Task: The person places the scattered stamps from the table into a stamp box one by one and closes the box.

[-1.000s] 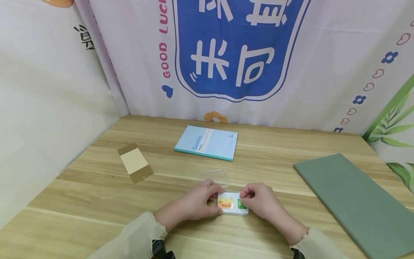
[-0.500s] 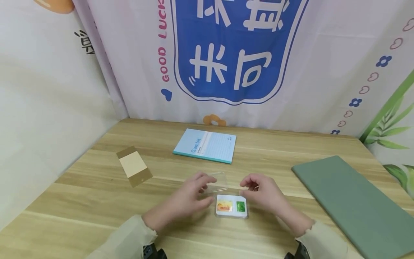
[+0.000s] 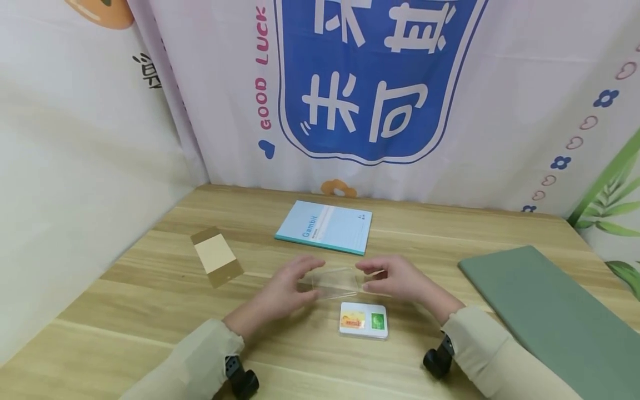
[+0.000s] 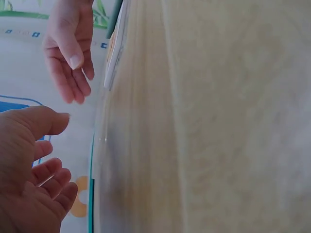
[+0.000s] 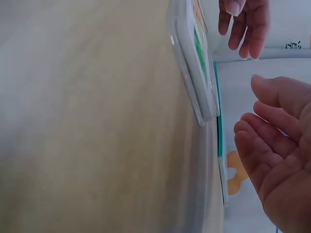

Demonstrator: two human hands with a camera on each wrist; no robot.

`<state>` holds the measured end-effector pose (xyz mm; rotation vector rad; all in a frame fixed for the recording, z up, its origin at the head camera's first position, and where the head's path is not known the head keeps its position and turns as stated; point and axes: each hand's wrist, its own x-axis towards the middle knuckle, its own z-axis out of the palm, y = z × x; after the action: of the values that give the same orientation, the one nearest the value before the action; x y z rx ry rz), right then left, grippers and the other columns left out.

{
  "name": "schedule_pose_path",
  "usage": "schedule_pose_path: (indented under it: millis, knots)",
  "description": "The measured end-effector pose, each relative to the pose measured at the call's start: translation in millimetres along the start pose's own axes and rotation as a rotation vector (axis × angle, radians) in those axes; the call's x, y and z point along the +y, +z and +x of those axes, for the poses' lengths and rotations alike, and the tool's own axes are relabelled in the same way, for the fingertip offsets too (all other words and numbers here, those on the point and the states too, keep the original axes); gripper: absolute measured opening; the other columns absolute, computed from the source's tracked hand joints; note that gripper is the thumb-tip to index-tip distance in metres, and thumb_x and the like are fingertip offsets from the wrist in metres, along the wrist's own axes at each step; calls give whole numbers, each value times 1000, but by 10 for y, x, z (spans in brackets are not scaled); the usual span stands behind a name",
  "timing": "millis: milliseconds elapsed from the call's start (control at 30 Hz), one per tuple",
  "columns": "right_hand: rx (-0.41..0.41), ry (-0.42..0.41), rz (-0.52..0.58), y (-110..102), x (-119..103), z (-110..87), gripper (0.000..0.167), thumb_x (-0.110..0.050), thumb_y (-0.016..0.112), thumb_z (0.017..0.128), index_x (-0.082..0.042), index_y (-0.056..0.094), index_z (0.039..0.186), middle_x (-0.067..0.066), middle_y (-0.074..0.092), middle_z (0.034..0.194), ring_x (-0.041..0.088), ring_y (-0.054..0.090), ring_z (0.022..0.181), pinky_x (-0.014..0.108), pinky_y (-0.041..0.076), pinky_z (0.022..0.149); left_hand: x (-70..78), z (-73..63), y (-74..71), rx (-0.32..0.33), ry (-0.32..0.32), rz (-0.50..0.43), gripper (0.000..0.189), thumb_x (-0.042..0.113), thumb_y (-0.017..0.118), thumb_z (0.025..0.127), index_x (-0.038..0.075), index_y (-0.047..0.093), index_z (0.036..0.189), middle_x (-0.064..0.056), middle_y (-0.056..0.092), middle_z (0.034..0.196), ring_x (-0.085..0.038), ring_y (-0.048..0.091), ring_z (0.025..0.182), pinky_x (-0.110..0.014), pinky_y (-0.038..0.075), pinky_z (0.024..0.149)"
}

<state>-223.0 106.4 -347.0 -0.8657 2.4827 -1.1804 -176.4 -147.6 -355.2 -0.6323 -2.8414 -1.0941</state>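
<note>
A clear plastic lid [image 3: 336,282] lies on the table between both hands in the head view. My left hand [image 3: 287,283] is at its left edge, thumb and fingers spread and loosely bent. At the right edge is my right hand [image 3: 397,278], its fingers loosely bent too. The wrist views show no object inside the left hand [image 4: 29,160] or the right hand [image 5: 279,131]. Nearer to me than the lid lies a white stack of cards [image 3: 362,334] in a shallow clear case; its top has an orange picture and a green square.
Behind the lid lies a blue notebook [image 3: 325,228] marked "Gambit". A flat brown and cream card sleeve [image 3: 216,256] is on the left. To the right lies a large green board [image 3: 545,300]. A printed curtain [image 3: 240,150] hangs along the table's back edge.
Both hands have let go of the card stack and moved away from me, to either side of the clear lid. The stack stays on the table, now uncovered by fingers.
</note>
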Motion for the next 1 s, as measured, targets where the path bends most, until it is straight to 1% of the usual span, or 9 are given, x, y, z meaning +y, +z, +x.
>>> schedule_pose_path:
  millis: [167, 333, 567, 700, 833, 1000]
  knots:
    - [-60, -15, -43, 13, 62, 95, 44, -14, 67, 84, -4, 57, 125, 11, 57, 126, 27, 55, 114, 40, 45, 94, -21, 18, 30, -47, -28, -1, 58, 14, 73, 78, 7, 51, 131, -12, 46, 135, -31, 44, 124, -48, 35, 102]
    - [-91, -14, -76, 47, 82, 178, 49, -14, 70, 81, -7, 55, 128, 9, 55, 130, 26, 52, 119, 41, 42, 97, -41, 53, 49, -74, -48, 22, 60, 17, 73, 78, 7, 50, 132, -12, 45, 136, -31, 44, 124, -46, 35, 102]
    - [-130, -24, -105, 98, 86, 239, 53, -18, 71, 81, -10, 53, 130, 8, 48, 137, 27, 42, 127, 44, 34, 103, -85, 83, 78, -111, -69, 33, 61, 18, 74, 78, 5, 49, 132, -12, 46, 136, -30, 44, 124, -45, 35, 103]
    - [-146, -43, -122, 117, 91, 261, 56, -19, 72, 80, -9, 53, 131, 9, 45, 140, 28, 38, 130, 45, 31, 105, -100, 92, 91, -111, -87, 32, 61, 19, 74, 78, 4, 50, 131, -13, 47, 135, -30, 44, 124, -44, 35, 103]
    - [-156, -55, -119, 127, 86, 274, 56, -18, 73, 79, -8, 53, 130, 11, 44, 140, 29, 37, 131, 46, 28, 107, -111, 102, 92, -104, -92, 31, 59, 20, 74, 78, 2, 51, 130, -14, 48, 134, -30, 44, 124, -44, 34, 104]
    - [-151, -67, -124, 133, 104, 288, 54, -17, 73, 79, -6, 54, 129, 11, 45, 139, 30, 38, 130, 47, 29, 106, -134, 121, 90, -104, -90, 47, 57, 20, 74, 78, 3, 52, 128, -14, 50, 133, -30, 46, 123, -43, 35, 103]
